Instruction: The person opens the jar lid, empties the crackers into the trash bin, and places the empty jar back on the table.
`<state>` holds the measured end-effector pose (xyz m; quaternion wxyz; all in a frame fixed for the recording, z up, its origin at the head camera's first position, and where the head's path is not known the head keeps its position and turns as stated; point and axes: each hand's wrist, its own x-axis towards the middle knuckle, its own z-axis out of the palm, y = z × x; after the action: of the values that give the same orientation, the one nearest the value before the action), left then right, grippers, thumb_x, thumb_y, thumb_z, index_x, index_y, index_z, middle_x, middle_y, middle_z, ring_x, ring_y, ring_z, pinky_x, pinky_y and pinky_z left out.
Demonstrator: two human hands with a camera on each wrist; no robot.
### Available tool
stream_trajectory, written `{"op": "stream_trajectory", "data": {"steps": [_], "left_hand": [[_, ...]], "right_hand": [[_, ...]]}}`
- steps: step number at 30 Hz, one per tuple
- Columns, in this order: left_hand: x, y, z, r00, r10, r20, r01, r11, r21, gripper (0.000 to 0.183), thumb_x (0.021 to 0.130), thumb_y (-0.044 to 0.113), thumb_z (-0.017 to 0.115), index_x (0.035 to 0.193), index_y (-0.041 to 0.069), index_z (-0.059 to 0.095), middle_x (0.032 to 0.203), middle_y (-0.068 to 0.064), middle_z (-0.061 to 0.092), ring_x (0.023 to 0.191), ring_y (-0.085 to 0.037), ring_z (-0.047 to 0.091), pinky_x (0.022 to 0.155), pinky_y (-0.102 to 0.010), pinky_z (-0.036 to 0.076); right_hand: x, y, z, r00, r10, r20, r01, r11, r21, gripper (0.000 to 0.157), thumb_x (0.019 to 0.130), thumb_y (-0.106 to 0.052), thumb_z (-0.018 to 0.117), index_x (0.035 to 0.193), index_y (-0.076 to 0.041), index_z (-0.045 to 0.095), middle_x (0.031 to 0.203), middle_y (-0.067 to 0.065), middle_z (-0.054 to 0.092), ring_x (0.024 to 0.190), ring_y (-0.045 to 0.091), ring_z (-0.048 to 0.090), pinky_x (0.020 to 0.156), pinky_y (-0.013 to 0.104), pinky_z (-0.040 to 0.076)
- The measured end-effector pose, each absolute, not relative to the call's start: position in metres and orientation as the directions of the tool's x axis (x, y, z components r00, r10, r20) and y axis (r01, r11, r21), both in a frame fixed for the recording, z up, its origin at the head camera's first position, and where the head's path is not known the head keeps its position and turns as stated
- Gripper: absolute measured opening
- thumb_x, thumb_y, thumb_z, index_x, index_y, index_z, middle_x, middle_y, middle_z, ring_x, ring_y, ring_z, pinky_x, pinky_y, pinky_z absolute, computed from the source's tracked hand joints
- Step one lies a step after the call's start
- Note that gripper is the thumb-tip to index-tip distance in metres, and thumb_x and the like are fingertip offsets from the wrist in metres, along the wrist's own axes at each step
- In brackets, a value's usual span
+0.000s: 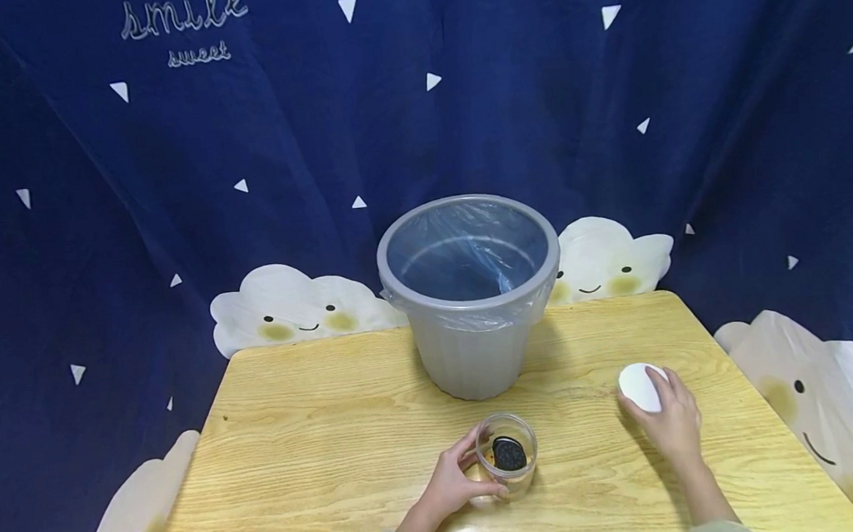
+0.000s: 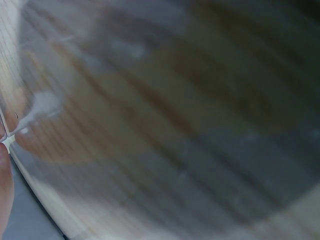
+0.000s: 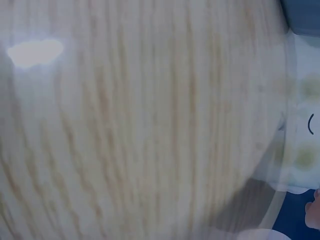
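Head view | left hand [image 1: 452,479] curls round clear jar [image 1: 522,479], black cookie [image 1: 510,454] inside | right hand [image 1: 674,422] pinches white lid [image 1: 637,388] | grey bin [image 1: 471,354] stands far

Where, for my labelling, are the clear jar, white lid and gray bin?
Clear jar [image 1: 523,482]: head view, front wall.
White lid [image 1: 638,388]: head view, flat face.
Gray bin [image 1: 471,353]: head view, front wall.

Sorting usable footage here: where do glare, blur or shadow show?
Head view: jar and grey bin fairly crisp, glare on the table at the bottom edge, soft shadow right of the bin; left wrist: dim, blurred, with a large dark patch; right wrist: hazy, bright glare upper left, dark shadow lower right.
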<state>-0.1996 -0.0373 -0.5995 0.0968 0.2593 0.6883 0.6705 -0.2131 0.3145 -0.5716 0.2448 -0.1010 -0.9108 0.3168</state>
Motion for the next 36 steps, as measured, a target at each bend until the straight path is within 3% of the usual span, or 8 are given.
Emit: {"op": "stream_trajectory", "data": {"steps": [20, 31, 36], "left_hand": [[-0.199, -0.038, -0.598, -0.848, 0.490, 0.199, 0.214, -0.026, 0.976, 0.090, 0.066, 0.016, 0.081, 0.142, 0.015, 0.034, 0.135, -0.021, 0.044, 0.124, -0.036, 0.041, 0.100, -0.038, 0.037], [-0.195, -0.038, -0.582, -0.853, 0.490, 0.180, 0.195, -0.021, 0.981, 0.090, 0.064, 0.003, 0.080, 0.140, 0.003, 0.033, 0.134, -0.026, 0.042, 0.123, -0.042, 0.040, 0.100, -0.047, 0.035], [-0.196, -0.038, -0.589, -0.852, 0.488, 0.189, 0.207, -0.017, 0.978, 0.090, 0.065, 0.012, 0.081, 0.142, 0.011, 0.034, 0.134, -0.022, 0.044, 0.123, -0.036, 0.041, 0.101, -0.041, 0.036]], "right_hand": [[-0.204, 0.328, -0.595, -0.909, 0.391, 0.143, 0.235, 0.766, -0.598, 0.069, 0.079, -0.035, 0.067, 0.133, -0.005, 0.038, 0.140, 0.028, 0.026, 0.124, 0.050, 0.025, 0.093, 0.067, 0.022], [-0.200, 0.331, -0.600, -0.919, 0.391, 0.053, 0.291, 0.762, -0.579, 0.070, 0.083, -0.040, 0.061, 0.136, -0.004, 0.033, 0.141, 0.028, 0.020, 0.125, 0.051, 0.021, 0.095, 0.067, 0.019], [-0.198, 0.331, -0.600, -0.922, 0.385, 0.041, 0.294, 0.764, -0.574, 0.071, 0.083, -0.041, 0.060, 0.136, -0.005, 0.032, 0.141, 0.028, 0.020, 0.125, 0.051, 0.020, 0.096, 0.067, 0.017]]}}
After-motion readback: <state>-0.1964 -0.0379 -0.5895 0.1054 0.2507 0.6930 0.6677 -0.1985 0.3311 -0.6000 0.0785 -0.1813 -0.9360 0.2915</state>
